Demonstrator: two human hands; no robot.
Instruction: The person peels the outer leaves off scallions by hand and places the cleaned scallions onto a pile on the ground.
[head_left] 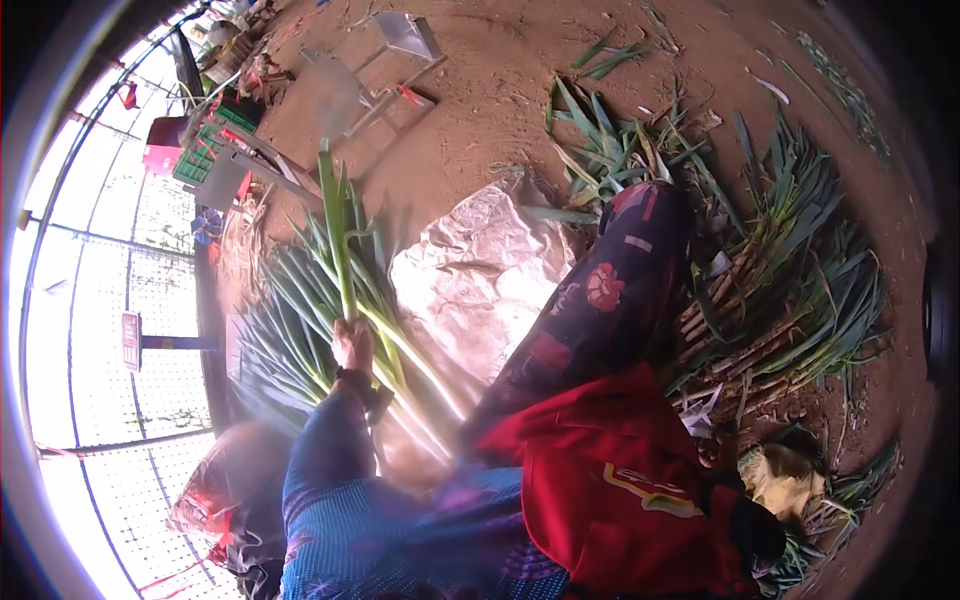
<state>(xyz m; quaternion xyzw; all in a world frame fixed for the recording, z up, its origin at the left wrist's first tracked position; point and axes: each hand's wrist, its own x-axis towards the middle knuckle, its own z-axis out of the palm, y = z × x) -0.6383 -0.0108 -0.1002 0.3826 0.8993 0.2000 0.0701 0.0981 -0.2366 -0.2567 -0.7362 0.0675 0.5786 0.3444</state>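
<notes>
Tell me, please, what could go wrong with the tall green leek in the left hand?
The left hand grips the tall green leek far below its leaf tips, so they might bend or tear. They may tangle with the spread green leeks beside the hand. The crumpled pale sheet lies beside the dark floral trouser leg, which could drag it.

A green crate sits near the mesh fence.

The left arm reaches forward — left hand closed in a grip.
</notes>
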